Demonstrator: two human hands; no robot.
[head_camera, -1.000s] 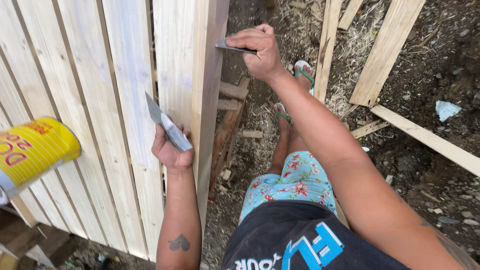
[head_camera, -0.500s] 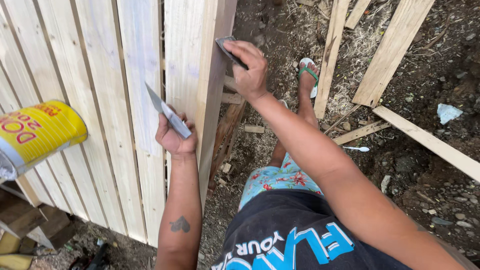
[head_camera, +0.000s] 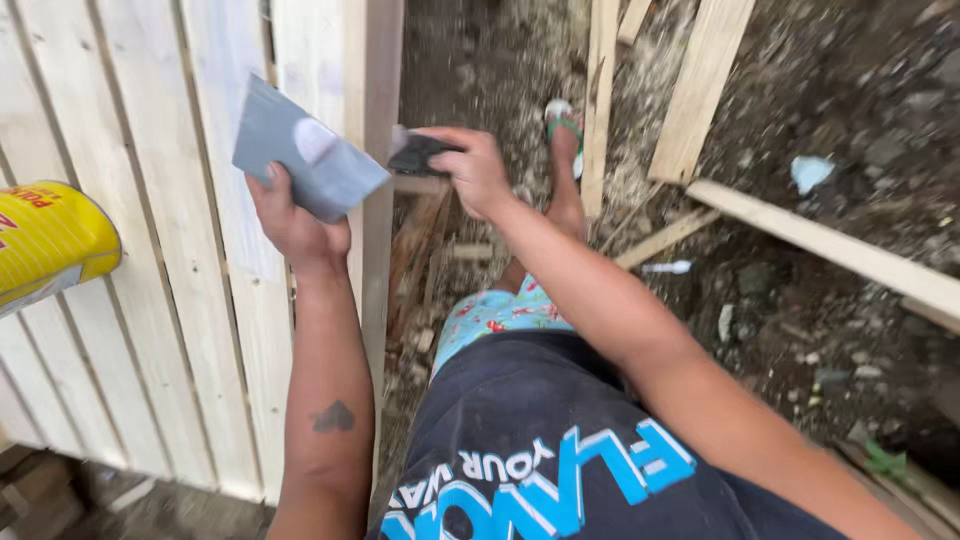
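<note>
Against the left side of the view stands a pale wooden plank wall (head_camera: 150, 280), its boards running up and down, and its outer edge post (head_camera: 378, 200) rises between the two hands. Across the right half lies bare dirt ground (head_camera: 800, 300) strewn with loose timber battens (head_camera: 830, 245) lying at angles, well apart from the work. At the far left edge a yellow can (head_camera: 50, 245) is cut off by the frame, so what carries it cannot be made out. Left hand (head_camera: 295, 225) is clenched around the lower edge of a broad grey scraper blade (head_camera: 305, 150), which is tilted flat towards the camera, just in front of the planks; its handle is hidden in the palm. Right hand (head_camera: 478, 172) grasps a small dark putty knife (head_camera: 420, 155), pointing left with its tip touching or just beside the post, and it is the nearer hand to that edge. Motion blur softens the small blade, so its exact contact cannot be told
</note>
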